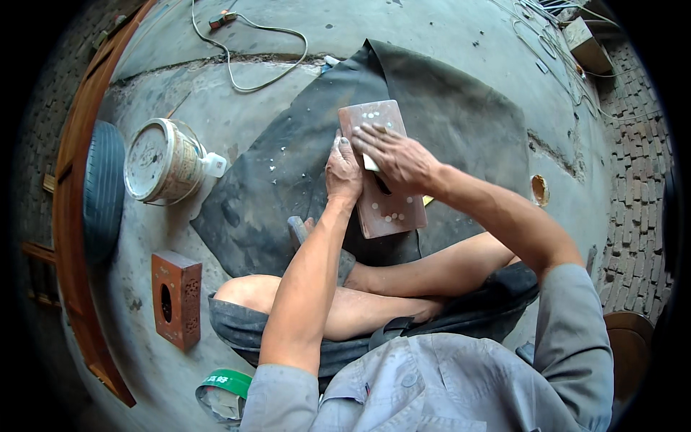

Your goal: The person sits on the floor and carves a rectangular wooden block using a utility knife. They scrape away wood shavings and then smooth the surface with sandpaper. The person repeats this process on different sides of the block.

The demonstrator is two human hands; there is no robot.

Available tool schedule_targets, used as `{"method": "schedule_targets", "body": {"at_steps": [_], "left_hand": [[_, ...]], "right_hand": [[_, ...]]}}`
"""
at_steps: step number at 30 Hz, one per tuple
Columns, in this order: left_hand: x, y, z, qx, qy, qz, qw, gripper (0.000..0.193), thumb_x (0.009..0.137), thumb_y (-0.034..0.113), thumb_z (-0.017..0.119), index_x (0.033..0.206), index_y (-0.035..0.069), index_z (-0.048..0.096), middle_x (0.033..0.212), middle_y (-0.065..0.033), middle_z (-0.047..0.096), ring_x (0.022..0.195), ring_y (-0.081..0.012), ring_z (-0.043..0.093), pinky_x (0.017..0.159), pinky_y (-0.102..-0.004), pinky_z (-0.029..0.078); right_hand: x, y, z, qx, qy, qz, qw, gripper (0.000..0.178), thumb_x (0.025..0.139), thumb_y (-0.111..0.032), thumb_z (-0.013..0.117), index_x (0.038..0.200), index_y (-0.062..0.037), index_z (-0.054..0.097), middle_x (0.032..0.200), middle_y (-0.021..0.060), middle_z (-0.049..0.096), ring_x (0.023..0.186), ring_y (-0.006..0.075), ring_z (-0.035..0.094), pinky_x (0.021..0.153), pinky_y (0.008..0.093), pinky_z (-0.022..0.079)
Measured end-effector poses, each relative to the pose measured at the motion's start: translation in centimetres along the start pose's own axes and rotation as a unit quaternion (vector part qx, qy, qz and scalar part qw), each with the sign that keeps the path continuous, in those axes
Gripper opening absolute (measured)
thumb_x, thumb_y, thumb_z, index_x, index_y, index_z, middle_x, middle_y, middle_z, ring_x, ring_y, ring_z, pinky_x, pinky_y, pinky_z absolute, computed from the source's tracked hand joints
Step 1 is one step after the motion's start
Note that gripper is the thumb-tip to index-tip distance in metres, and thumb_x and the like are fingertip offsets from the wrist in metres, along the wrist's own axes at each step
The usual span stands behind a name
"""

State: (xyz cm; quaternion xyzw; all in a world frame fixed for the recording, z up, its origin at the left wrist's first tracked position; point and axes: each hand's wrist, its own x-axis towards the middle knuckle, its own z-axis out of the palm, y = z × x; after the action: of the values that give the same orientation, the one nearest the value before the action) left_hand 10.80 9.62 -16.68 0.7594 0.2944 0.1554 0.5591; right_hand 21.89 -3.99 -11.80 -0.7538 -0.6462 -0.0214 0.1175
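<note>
A reddish-brown wooden tissue box (392, 214) lies tilted over my crossed legs, dusty, with pale round inlays near both ends. My left hand (343, 173) grips its left edge, thumb on the upper face. Flat across the middle of that face, my right hand (397, 158) presses a pale flat piece (370, 163), mostly hidden under the palm. Part of the dark oval slot shows below the right hand. Under the box spreads a dark grey sheet (461, 129) sprinkled with white specks. A bit of something yellow (427, 200) peeks out beside the box.
To the left stand a second tissue box (169, 306), a lidded bucket (150, 162), a tyre (104, 191) and a long wooden frame (68, 209). A green tape roll (227, 380) is near my left sleeve. Cable (299, 61) crosses the far floor; a ring-shaped object (540, 190) lies right.
</note>
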Motion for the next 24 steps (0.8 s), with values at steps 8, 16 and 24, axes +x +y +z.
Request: {"method": "schedule_targets", "body": {"at_steps": [8,16,24], "left_hand": [[0.3,-0.1,-0.1,-0.009,0.002,-0.010,1.000,0.065,0.114,0.047,0.035,0.151,-0.004,0.052,0.144,-0.0312,0.061,0.137,-0.0468,0.056,0.112,-0.0475,0.047],[0.9,-0.8,-0.1,0.003,0.003,0.018,1.000,0.062,0.114,0.042,0.033,0.151,-0.005,0.050,0.143,-0.0326,0.060,0.137,-0.0464,0.056,0.112,-0.0470,0.047],[0.2,0.1,0.1,-0.021,-0.013,-0.017,1.000,0.065,0.114,0.045,0.034,0.150,-0.007,0.050,0.147,-0.0331,0.058,0.140,-0.0472,0.053,0.116,-0.0467,0.044]], "right_hand": [[-0.5,-1.2,0.6,-0.014,0.017,0.001,1.000,0.062,0.096,-0.018,0.057,0.151,0.0097,0.048,0.158,0.0279,0.049,0.153,0.0390,0.042,0.130,0.0469,0.028],[-0.3,-1.4,0.9,-0.008,0.009,0.029,1.000,0.064,0.094,-0.011,0.057,0.155,0.0063,0.046,0.161,0.0253,0.047,0.155,0.0354,0.039,0.132,0.0452,0.026],[-1.3,-2.0,1.0,-0.030,0.033,0.002,0.999,0.059,0.097,-0.020,0.054,0.149,0.0100,0.050,0.156,0.0283,0.051,0.151,0.0378,0.045,0.129,0.0453,0.031]]}}
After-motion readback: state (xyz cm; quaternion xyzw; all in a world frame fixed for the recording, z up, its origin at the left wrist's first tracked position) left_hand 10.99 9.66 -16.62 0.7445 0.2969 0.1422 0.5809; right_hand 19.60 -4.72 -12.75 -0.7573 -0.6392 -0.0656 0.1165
